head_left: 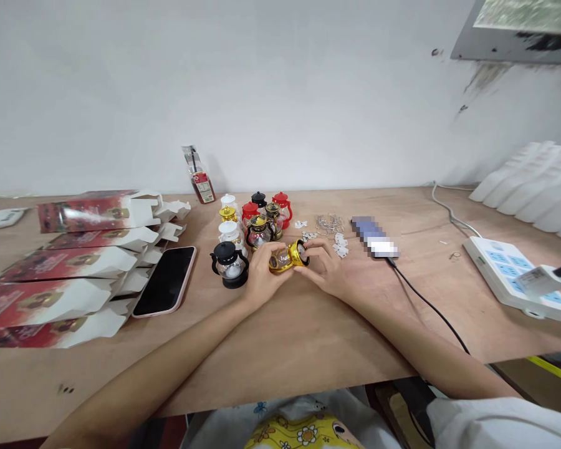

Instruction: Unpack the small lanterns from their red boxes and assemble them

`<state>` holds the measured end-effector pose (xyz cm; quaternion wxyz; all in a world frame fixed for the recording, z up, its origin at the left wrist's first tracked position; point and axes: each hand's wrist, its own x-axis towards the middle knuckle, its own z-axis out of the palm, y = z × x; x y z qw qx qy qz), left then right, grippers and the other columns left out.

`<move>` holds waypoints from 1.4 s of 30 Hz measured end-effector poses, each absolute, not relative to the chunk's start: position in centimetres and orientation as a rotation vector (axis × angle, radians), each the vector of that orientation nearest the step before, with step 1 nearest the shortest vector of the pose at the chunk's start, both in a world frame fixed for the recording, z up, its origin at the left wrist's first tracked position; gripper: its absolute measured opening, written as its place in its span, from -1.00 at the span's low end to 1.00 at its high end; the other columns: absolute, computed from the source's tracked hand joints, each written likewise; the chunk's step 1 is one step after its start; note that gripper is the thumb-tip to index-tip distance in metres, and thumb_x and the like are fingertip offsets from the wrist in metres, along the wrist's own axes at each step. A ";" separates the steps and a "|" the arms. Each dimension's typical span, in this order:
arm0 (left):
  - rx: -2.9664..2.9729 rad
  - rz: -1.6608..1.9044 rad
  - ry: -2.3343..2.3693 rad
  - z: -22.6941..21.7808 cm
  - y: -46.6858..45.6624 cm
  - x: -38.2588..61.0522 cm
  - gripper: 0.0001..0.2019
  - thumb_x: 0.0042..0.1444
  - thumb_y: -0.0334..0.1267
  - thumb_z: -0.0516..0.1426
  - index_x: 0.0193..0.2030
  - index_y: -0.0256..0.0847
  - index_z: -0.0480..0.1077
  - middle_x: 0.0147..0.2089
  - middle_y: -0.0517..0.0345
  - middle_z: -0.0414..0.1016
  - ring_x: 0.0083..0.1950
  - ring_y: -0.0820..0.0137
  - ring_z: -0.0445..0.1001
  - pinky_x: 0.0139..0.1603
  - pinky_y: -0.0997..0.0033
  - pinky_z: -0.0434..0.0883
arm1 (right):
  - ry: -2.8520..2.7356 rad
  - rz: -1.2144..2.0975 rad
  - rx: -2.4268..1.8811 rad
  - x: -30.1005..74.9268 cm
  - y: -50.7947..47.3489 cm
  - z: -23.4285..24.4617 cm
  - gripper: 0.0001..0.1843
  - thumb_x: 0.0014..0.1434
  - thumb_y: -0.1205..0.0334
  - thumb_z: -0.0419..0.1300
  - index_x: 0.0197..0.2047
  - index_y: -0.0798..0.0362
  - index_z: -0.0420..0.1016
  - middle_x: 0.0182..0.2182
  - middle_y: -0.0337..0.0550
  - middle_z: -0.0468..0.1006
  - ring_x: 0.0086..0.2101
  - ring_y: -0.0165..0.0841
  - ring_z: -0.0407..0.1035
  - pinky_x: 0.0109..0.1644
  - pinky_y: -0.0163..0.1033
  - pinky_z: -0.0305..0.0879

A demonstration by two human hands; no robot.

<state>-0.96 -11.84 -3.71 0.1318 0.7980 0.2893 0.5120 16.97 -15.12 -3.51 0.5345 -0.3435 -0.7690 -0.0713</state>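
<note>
A small gold lantern point(285, 258) with a clear middle lies tilted on its side between my hands, above the table. My left hand point(264, 269) is closed around one end of it. At the other end, the fingers of my right hand point(326, 267) are curled and grip its rim. Just left of my left hand stands a black lantern point(230, 265), upright. Behind it are several more small lanterns, among them a white lantern point(232, 235), a red lantern point(283, 209) and a bronze-coloured lantern point(274, 219).
Wire handles point(328, 224) and small white pieces point(340, 245) lie beyond my right hand. Red printed boxes point(56, 268) and a phone point(165, 282) are at left. A cabled phone point(374, 237), a power strip point(518, 277) and a bottle point(202, 186) also stand or lie here.
</note>
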 end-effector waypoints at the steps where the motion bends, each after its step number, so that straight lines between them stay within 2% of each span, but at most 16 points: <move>1: 2.310 1.477 0.842 -3.7 -11.9 -1.0 -0.63 -0.05 -0.33 0.24 -0.07 -0.20 0.28 -0.09 0.03 0.43 -0.04 0.26 0.42 -0.01 0.23 0.37 | -1.838 -0.174 -0.817 17.0 -15.2 -3.4 -0.78 0.13 0.16 0.22 -0.17 0.01 0.33 -0.18 -0.06 0.38 -0.12 -0.29 0.36 -0.04 -0.09 0.37; 6: 2.283 1.423 0.880 -3.7 -11.9 -0.9 -0.65 0.00 -0.29 0.22 -0.06 -0.21 0.28 -0.07 0.03 0.44 -0.04 0.28 0.44 -0.03 0.25 0.39 | -1.896 -0.165 -0.907 16.9 -15.7 -2.8 -0.78 0.17 0.17 0.18 -0.11 0.00 0.34 -0.12 -0.02 0.38 -0.05 -0.26 0.35 0.04 -0.06 0.34; 13: 2.264 1.479 0.921 -3.7 -12.1 -0.8 -0.67 0.02 -0.31 0.17 -0.04 -0.20 0.26 -0.09 0.06 0.43 -0.06 0.31 0.44 -0.05 0.29 0.40 | -1.918 -0.213 -0.990 16.3 -16.2 -2.7 -0.73 0.26 0.19 0.02 0.01 -0.05 0.39 0.02 -0.01 0.34 0.05 -0.22 0.28 0.09 -0.01 0.27; 16: 2.271 1.467 0.864 -3.7 -12.1 -0.7 -0.61 -0.05 -0.38 0.18 -0.04 -0.20 0.25 -0.08 0.05 0.42 -0.05 0.30 0.43 -0.04 0.29 0.40 | -1.800 -0.292 -0.997 17.4 -14.7 -2.0 -0.70 0.29 0.21 -0.06 0.00 -0.06 0.41 -0.02 -0.05 0.37 0.02 -0.24 0.28 0.06 -0.02 0.26; 19: 2.277 1.441 0.813 -3.8 -12.2 -0.7 -0.57 -0.09 -0.42 0.16 -0.03 -0.20 0.23 -0.06 0.03 0.40 -0.03 0.28 0.42 -0.03 0.27 0.40 | -1.693 -0.410 -1.179 19.4 -11.5 -0.6 -0.71 0.29 0.23 -0.05 -0.01 0.02 0.40 -0.10 -0.03 0.44 -0.05 -0.23 0.30 0.02 -0.06 0.23; 22: 2.275 1.445 0.790 -4.0 -12.1 -0.8 -0.53 -0.11 -0.43 0.15 0.00 -0.20 0.20 -0.04 0.03 0.40 0.00 0.27 0.42 0.01 0.25 0.39 | -2.073 -0.562 -1.470 21.5 -7.7 0.5 -0.74 0.26 0.30 -0.02 -0.13 0.10 0.48 -0.20 0.00 0.51 -0.13 -0.18 0.29 -0.05 -0.06 0.14; 25: 2.259 1.446 0.770 -4.1 -12.0 -0.9 -0.49 -0.13 -0.45 0.15 0.03 -0.19 0.18 -0.02 0.03 0.39 0.01 0.26 0.42 0.03 0.24 0.39 | -2.490 -0.662 -1.639 22.6 -4.8 0.7 -0.74 0.21 0.35 0.02 -0.17 0.17 0.52 -0.16 0.11 0.51 -0.12 -0.13 0.26 -0.07 -0.05 0.06; 28: 2.244 1.446 0.757 -4.3 -11.9 -0.9 -0.46 -0.16 -0.46 0.15 0.04 -0.19 0.17 -0.01 0.02 0.39 0.01 0.24 0.42 0.04 0.23 0.39 | -2.663 -0.686 -1.619 22.7 -3.5 0.0 -0.73 0.22 0.32 0.03 -0.15 0.23 0.52 -0.12 0.19 0.49 -0.09 -0.12 0.23 -0.06 -0.06 -0.01; 31: 2.262 1.460 0.724 -4.3 -11.9 -0.9 -0.46 -0.16 -0.47 0.15 0.04 -0.19 0.17 -0.01 0.01 0.38 0.02 0.24 0.41 0.05 0.23 0.38 | -2.711 -0.680 -1.559 22.5 -3.0 -0.7 -0.72 0.23 0.37 0.00 -0.23 0.26 0.54 -0.17 0.20 0.51 -0.10 -0.17 0.23 -0.04 -0.09 -0.04; 36: 2.269 1.458 0.733 -3.9 -12.1 -0.8 -0.48 -0.14 -0.44 0.15 0.03 -0.20 0.17 -0.03 0.01 0.39 0.02 0.24 0.40 0.04 0.22 0.38 | -2.629 -0.688 -1.575 22.5 -3.2 -0.8 -0.71 0.25 0.40 -0.05 -0.23 0.25 0.51 -0.21 0.15 0.53 -0.12 -0.17 0.26 -0.04 -0.10 0.01; 39: 2.298 1.441 0.718 -3.7 -12.2 -0.9 -0.50 -0.13 -0.43 0.14 0.02 -0.19 0.20 -0.02 0.01 0.39 0.01 0.23 0.40 0.04 0.21 0.38 | -2.272 -0.643 -1.556 21.8 -5.7 -0.2 -0.72 0.30 0.30 -0.07 -0.20 0.18 0.45 -0.21 0.07 0.52 -0.14 -0.19 0.28 -0.04 -0.12 0.07; 42: 2.346 1.429 0.678 -3.5 -12.2 -0.9 -0.52 -0.13 -0.44 0.13 0.01 -0.19 0.24 -0.02 0.01 0.38 0.02 0.22 0.38 0.05 0.18 0.36 | -1.870 -0.540 -1.280 20.4 -10.4 0.1 -0.79 0.30 0.26 -0.05 -0.24 0.11 0.39 -0.27 -0.03 0.51 -0.19 -0.26 0.33 -0.10 -0.16 0.15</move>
